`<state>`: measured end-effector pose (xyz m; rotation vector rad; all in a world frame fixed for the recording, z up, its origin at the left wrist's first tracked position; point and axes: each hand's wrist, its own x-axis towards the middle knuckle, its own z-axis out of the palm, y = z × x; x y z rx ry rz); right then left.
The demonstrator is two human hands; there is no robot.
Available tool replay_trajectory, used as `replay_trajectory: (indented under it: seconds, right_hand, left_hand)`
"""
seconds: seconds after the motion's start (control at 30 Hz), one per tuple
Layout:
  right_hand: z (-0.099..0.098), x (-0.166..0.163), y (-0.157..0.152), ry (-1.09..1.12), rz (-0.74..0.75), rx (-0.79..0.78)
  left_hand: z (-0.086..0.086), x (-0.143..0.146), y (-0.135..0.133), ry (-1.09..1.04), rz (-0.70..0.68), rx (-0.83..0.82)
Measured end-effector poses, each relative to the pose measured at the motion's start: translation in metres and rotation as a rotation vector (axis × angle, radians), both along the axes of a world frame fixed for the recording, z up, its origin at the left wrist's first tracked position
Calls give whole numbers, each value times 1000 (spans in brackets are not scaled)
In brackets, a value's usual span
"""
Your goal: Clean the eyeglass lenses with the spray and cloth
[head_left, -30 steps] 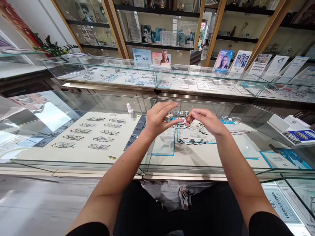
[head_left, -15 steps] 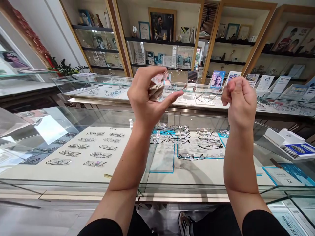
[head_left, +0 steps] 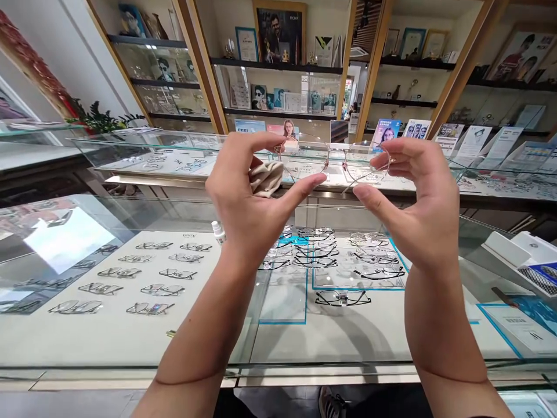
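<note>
A thin-rimmed pair of glasses (head_left: 335, 165) with round clear lenses (wire frame, pinkish metal) is held up above the glass display case (head_left: 130, 371). The left hand (head_left: 250, 194) pinches its left edge, a crumpled beige cloth (head_left: 266, 177) tucked in the palm; the right hand (head_left: 418, 194) pinches its right edge.

Glass display counter (head_left: 130, 360), rows of eyeglasses (head_left: 331, 255) inside

"HOYA" in small white letters on framed portrait poster (head_left: 279, 35), top shelf; other print illegible.
</note>
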<state>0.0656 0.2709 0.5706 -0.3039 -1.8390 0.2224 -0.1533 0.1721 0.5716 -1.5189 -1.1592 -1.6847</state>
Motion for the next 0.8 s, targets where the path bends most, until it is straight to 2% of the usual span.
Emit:
replay_trajectory:
  seconds: [0.2,0.57,0.8]
  right_hand:
    - [3,-1,2,-25,-36,-25]
    - [-3,-3,23,-113,-9,-176]
    - [-4,-4,25,-116,15,-200]
  left_hand:
    - [1,-2,8,-43,34,-26]
    - [12,-12,-6,42,35,-283]
    - [10,-14,-7,47,-3,-302]
